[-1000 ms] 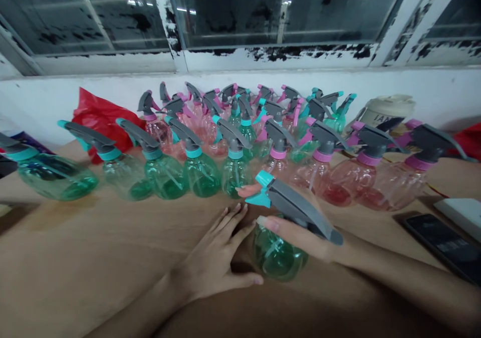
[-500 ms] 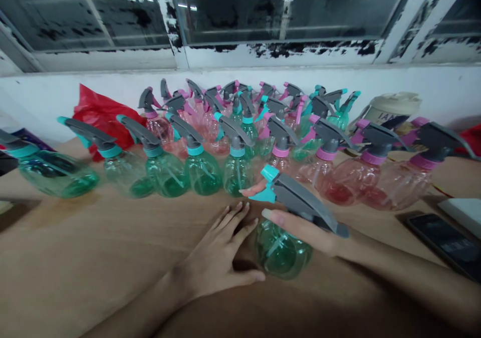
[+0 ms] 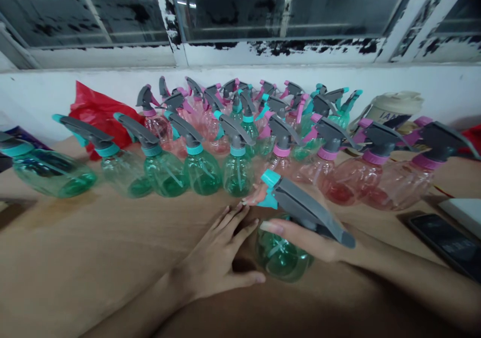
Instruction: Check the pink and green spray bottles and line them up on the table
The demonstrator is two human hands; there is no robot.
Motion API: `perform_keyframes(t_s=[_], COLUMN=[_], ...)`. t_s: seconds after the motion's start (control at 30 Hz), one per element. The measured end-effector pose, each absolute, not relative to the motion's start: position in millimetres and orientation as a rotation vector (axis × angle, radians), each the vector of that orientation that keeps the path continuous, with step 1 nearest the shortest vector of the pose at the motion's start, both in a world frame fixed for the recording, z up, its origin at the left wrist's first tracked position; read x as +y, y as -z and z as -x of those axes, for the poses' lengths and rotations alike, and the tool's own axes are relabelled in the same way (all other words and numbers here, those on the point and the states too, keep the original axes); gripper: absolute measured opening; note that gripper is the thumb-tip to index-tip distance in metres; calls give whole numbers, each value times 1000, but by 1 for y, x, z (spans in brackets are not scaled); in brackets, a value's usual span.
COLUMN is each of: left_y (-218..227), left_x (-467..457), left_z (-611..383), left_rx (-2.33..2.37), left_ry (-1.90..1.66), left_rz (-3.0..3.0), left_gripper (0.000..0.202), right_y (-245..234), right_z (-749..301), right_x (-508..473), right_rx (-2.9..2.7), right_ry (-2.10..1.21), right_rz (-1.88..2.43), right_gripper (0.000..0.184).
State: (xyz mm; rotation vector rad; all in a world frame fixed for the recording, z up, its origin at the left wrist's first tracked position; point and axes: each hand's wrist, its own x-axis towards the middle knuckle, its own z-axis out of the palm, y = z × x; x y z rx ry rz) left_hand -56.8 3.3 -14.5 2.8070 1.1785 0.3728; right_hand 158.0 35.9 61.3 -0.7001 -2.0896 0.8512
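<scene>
A green spray bottle (image 3: 281, 255) with a grey and turquoise trigger head stands on the table in front of me. My right hand (image 3: 306, 235) grips it around the neck, thumb across the near side and fingertips showing beyond the nozzle. Beside it on the left, my left hand (image 3: 221, 253) lies flat on the wooden table (image 3: 124, 243), fingers spread and holding nothing. Just behind the hands runs a front row of spray bottles: green ones such as this green bottle (image 3: 203, 173) at left and centre, pink ones such as this pink bottle (image 3: 347, 178) at right.
More pink and green spray bottles crowd behind the front row. A red plastic bag (image 3: 101, 110) lies at back left. At right are a phone (image 3: 445, 243), a white box (image 3: 464, 213) and a pale lettered container (image 3: 394, 108). A white wall (image 3: 48, 95) with windows closes the back.
The trigger head of the held spray bottle has tipped slightly down and right, along with my right thumb. My left hand stays in place.
</scene>
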Motion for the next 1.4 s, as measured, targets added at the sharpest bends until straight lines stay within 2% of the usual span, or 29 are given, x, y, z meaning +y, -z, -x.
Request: perform_keyframes(t_s=[0.1,0.3,0.43,0.73,1.3,1.4], left_y=[14,5,2,3,7,5], left_x=[3,4,4,5,4,4], left_z=[57,54,53,54,55,54], left_rx=[1163,1186,1220,1182,1178,1193], left_ry=[-384,-304,-287,-302,-328,-296], left_rz=[-2810,-2795,-2798,-2804,-2820,-2825], left_gripper=[89,86,85,87,87,87], right_y=[-62,-56,-51,-56,-54,-58], right_z=[-156,-156,-157,-158,-158,-158], right_x=[35,37,38,36,38,37], right_rx=[-1986,-1956,-1924,-1941,-1977,-1985], right_ry=[-930,-944,-1003,-996,-952,-973], right_rz=[693,654,608,648,645,648], right_gripper=[14,14,29,36,36,29])
